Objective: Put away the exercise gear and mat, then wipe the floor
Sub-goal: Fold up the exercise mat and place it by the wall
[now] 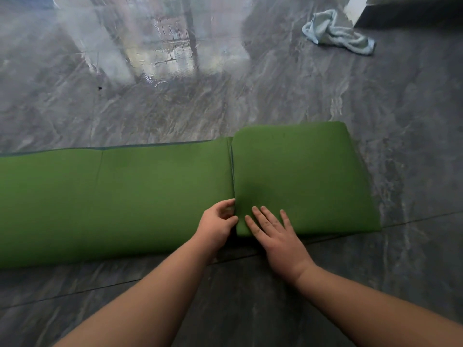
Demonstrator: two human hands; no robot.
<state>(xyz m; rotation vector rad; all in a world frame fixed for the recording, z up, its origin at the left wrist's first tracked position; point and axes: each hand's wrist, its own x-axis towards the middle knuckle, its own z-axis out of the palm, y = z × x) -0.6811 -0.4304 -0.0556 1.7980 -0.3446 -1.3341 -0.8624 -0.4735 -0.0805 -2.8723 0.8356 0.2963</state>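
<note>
A green exercise mat (112, 196) lies across the glossy grey floor from the left edge to right of centre. Its right end is folded over into a thick stack (308, 171). My left hand (218, 222) sits at the stack's left edge near the front, its fingers curled against the folded layers. Just to its right, my right hand (273, 234) lies flat on top of the stack with straight, spread fingers. A crumpled light-blue cloth (335, 33) rests on the floor at the far right.
A white post or furniture leg (355, 8) stands behind the cloth, beside a dark base at the top right corner. The polished tiles (150, 58) mirror a window. A small dark speck (100, 88) lies on the floor at the left.
</note>
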